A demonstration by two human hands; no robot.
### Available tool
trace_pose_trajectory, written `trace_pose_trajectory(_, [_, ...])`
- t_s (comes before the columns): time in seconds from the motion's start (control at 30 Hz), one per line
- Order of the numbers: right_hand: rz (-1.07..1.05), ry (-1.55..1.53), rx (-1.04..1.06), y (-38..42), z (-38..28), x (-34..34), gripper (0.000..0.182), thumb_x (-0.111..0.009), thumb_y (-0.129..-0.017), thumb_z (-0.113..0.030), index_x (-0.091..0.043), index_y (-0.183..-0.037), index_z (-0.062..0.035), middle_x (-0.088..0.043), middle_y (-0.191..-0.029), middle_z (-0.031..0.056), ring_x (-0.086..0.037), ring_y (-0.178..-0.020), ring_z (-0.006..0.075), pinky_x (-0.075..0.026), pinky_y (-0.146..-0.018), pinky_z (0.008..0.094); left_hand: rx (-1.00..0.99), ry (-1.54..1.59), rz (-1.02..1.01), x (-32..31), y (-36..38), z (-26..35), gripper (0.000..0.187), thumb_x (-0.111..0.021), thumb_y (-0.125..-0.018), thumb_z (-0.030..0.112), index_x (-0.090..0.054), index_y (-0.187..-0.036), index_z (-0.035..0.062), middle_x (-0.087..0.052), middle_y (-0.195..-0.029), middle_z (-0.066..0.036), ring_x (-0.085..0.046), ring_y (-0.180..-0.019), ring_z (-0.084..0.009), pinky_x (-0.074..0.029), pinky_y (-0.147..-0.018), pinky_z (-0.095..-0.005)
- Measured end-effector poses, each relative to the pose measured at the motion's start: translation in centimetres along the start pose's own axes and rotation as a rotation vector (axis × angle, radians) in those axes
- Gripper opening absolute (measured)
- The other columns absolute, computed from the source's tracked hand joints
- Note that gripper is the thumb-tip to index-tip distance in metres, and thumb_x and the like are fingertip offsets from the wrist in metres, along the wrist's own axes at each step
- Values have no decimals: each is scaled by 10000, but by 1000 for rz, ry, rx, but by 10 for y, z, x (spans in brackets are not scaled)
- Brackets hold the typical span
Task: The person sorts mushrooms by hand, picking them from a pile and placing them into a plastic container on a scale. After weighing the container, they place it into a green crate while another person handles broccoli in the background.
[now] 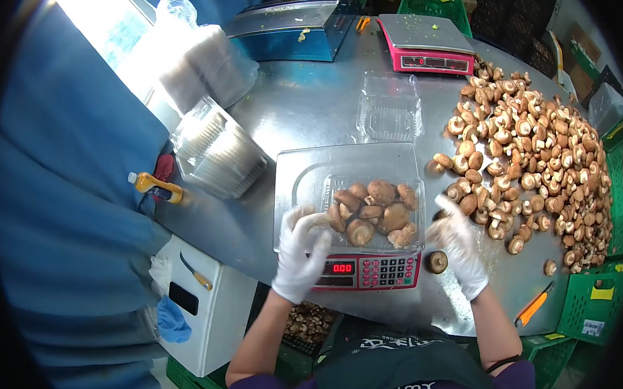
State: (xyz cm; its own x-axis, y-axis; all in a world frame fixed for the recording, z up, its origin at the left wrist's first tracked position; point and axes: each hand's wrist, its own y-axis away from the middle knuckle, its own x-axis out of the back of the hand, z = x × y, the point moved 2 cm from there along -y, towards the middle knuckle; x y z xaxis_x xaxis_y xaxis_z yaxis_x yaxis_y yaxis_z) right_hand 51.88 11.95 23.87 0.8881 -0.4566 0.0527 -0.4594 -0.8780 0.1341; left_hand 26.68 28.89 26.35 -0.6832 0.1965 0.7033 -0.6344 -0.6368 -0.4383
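Observation:
A clear plastic box of brown shiitake mushrooms sits on the plate of a red scale in front of me. The scale's display reads 0.00. At the box's left front corner is my white-gloved left hand, thumb and fingers apart and fingertips close to the wall. My right hand, also gloved, is just off the box's right side with fingers spread. One loose mushroom lies on the table beneath that hand's palm.
A big mushroom pile covers the table's right. Another clear box stands behind the scale, near a second pink scale. Stacked boxes and a yellow bottle are left. An orange cutter lies front right, by green crates.

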Motion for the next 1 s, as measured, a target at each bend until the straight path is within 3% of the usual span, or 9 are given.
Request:
trace_pose_trajectory(0.07, [-110,-27,-206,12,6,-15,578,-609,-1019,-320,-371,-1446,-11,-633,-959,79,-653,-918,147,-523,-825,295,549,722,41,-25,41,-3,377,-598,-971,31,-469,-1326,34,-564,-1154,-73,-590,-1030,-157,-499,-880,-284])
trace_pose_trajectory(0.23, [-112,-295,-327,7,-3,-26,331,-582,-981,-86,-455,-1278,-14,-664,-978,128,-696,-885,190,-551,-768,289,976,1164,64,-18,25,-7,329,-607,-947,4,-453,-1233,54,-647,-849,-87,-624,-658,-156,-532,-598,-254])
trace_pose_trajectory(0.37, [-86,-207,-337,-5,-6,-28,271,-572,-963,-39,-480,-1215,-6,-666,-957,127,-698,-854,184,-542,-737,276,820,1241,92,-25,24,-17,311,-614,-909,-41,-456,-1157,62,-638,-813,-93,-609,-610,-150,-513,-578,-246])
trace_pose_trajectory(0.57, [-68,-235,-276,-23,-3,-27,391,-646,-960,-131,-484,-1286,14,-678,-955,124,-699,-885,192,-536,-731,264,896,1133,103,-26,20,-20,439,-652,-931,31,-442,-1315,64,-650,-860,-94,-613,-633,-149,-514,-573,-259])
trace_pose_trajectory(0.63, [-106,-280,-240,-21,3,-15,537,-705,-951,-245,-469,-1360,10,-689,-1012,123,-690,-931,193,-525,-767,265,797,977,189,-3,16,-28,480,-644,-958,90,-416,-1380,70,-658,-913,-98,-621,-677,-147,-512,-592,-254])
trace_pose_trajectory(0.7, [26,-207,-129,-12,1,15,436,-687,-964,-253,-554,-1314,-31,-710,-1040,70,-673,-939,129,-508,-848,280,747,798,319,36,14,-44,490,-618,-990,152,-403,-1422,74,-665,-982,-100,-624,-750,-141,-501,-643,-255])
trace_pose_trajectory(0.8, [322,-257,-155,-1,22,73,261,-620,-993,-209,-650,-1202,-54,-699,-1010,36,-651,-926,136,-466,-844,276,688,651,608,102,17,-60,493,-583,-1015,196,-391,-1447,53,-678,-1005,-77,-605,-813,-101,-455,-688,-235])
trace_pose_trajectory(0.87, [356,-298,-129,6,43,118,293,-616,-991,-195,-631,-1245,-49,-678,-1060,27,-634,-979,133,-471,-872,266,590,601,648,133,20,-60,448,-566,-1028,205,-429,-1428,56,-677,-1080,-94,-599,-891,-125,-436,-791,-288])
trace_pose_trajectory(1.0, [330,-283,-77,7,39,147,332,-571,-1023,-222,-595,-1310,-56,-655,-1126,29,-608,-1030,121,-453,-862,251,534,548,634,151,15,-47,467,-571,-1028,205,-419,-1439,45,-683,-1099,-95,-611,-920,-128,-436,-796,-291])
